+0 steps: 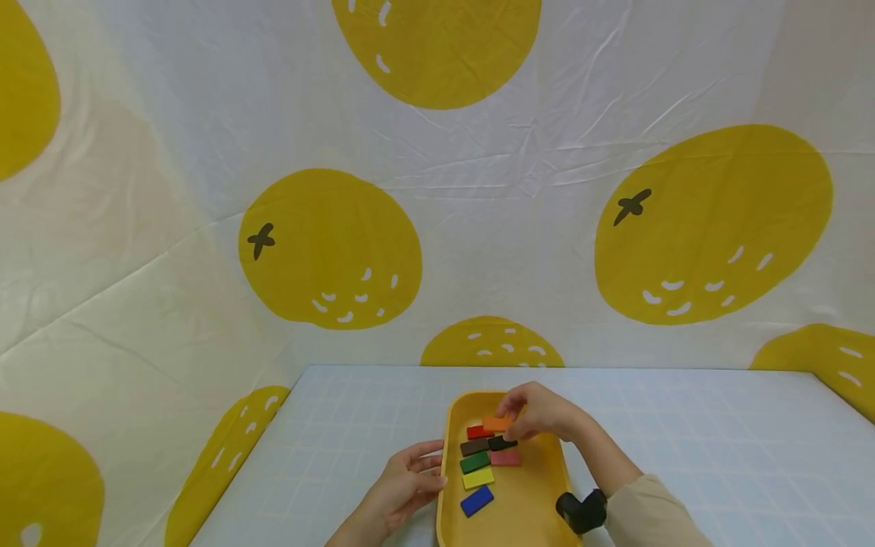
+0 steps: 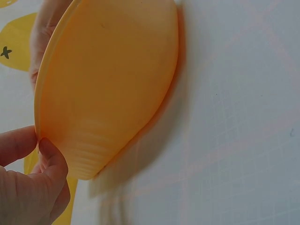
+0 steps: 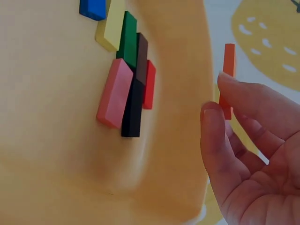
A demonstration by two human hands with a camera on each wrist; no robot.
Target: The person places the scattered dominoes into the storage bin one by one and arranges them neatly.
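A yellow tray (image 1: 526, 509) lies before me, its outer wall filling much of the left wrist view. My left hand (image 1: 405, 485) is at its left side, thumb and finger pinching the rim. Above the far part of the tray, my right hand (image 1: 547, 414) pinches an orange block (image 3: 228, 58) between thumb and fingertips. Below it on the tray floor lie flat blocks: red (image 3: 149, 85), brown (image 3: 141, 56), black (image 3: 132, 110), pink (image 3: 115, 93), green (image 3: 126, 40), yellow (image 3: 111, 26) and blue (image 1: 476, 501). Most of them touch or nearly touch a neighbour; the blue one sits nearest me.
The tray stands on a table (image 1: 683, 456) with a pale, grid-patterned cover. White cloth (image 1: 506, 251) printed with yellow fruit hangs behind and at the sides. A black wrist device (image 1: 581, 510) sits by my right sleeve (image 1: 649, 513), over the tray's right rim.
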